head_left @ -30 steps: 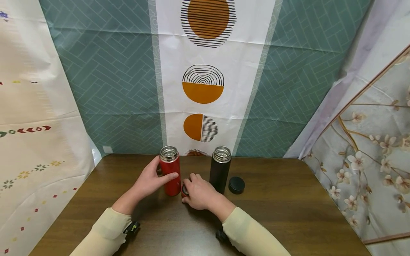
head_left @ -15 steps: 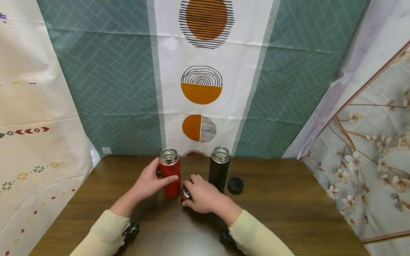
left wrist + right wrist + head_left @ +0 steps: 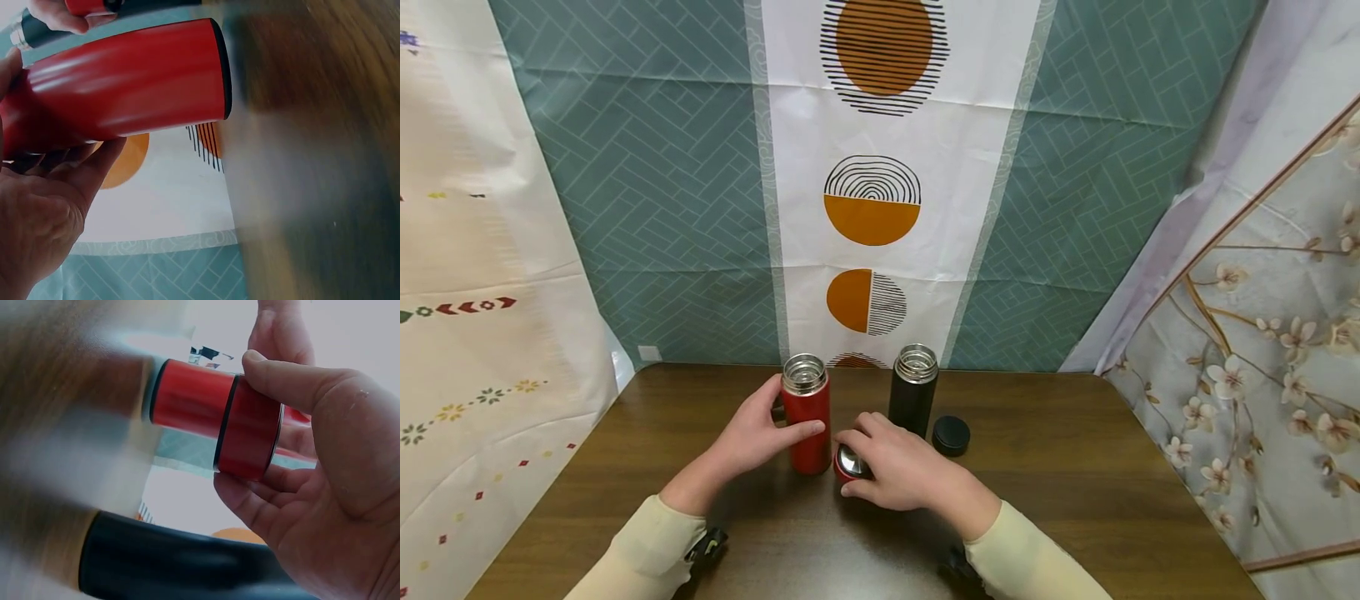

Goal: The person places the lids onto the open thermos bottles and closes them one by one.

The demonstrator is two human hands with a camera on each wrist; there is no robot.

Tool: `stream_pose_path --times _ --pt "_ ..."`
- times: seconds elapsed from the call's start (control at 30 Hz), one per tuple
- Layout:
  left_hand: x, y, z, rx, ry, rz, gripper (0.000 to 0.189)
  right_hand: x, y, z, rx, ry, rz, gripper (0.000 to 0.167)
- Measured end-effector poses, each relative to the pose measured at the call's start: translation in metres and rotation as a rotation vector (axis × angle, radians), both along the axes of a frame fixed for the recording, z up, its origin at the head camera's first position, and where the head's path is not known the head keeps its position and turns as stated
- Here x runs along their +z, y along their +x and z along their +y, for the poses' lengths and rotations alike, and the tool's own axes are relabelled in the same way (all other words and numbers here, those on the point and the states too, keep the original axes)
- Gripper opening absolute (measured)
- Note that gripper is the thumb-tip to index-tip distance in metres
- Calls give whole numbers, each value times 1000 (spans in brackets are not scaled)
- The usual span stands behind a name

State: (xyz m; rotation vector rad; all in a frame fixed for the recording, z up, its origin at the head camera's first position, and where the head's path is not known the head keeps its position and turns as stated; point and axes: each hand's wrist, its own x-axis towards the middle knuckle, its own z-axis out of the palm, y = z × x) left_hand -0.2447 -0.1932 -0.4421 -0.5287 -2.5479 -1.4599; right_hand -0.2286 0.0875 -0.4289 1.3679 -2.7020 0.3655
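My left hand [image 3: 757,436] grips a red thermos bottle [image 3: 809,433] around its body, thumb across the front and fingers behind. The bottle is upright, and its open steel mouth faces up. In the left wrist view its black-edged base [image 3: 226,72] is close over the tabletop. Beside it, my right hand [image 3: 898,467] holds a red lid [image 3: 253,428] by its sides, between thumb and fingers. The lid's shiny silver top [image 3: 851,461] shows in the head view. In the right wrist view the lid overlaps the red bottle behind it, clear of the table.
A black thermos bottle [image 3: 914,392], also without a lid, stands upright just behind my right hand. Its round black lid [image 3: 951,436] lies on the table to the right. The brown wooden table [image 3: 1075,492] ends at a hanging patterned cloth [image 3: 700,208].
Both hands shift slightly right and toward me, carrying the red bottle and the red lid. The lid has come up from low by the table, and its silver top shows more.
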Motion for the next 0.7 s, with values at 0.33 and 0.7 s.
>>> stream_pose_path --times 0.33,0.7 --pt "5 11 16 -62 5 16 70 10 14 27 18 -36 -18 62" --pt "3 21 31 -137 11 -22 72 19 29 54 41 -87 2 61"
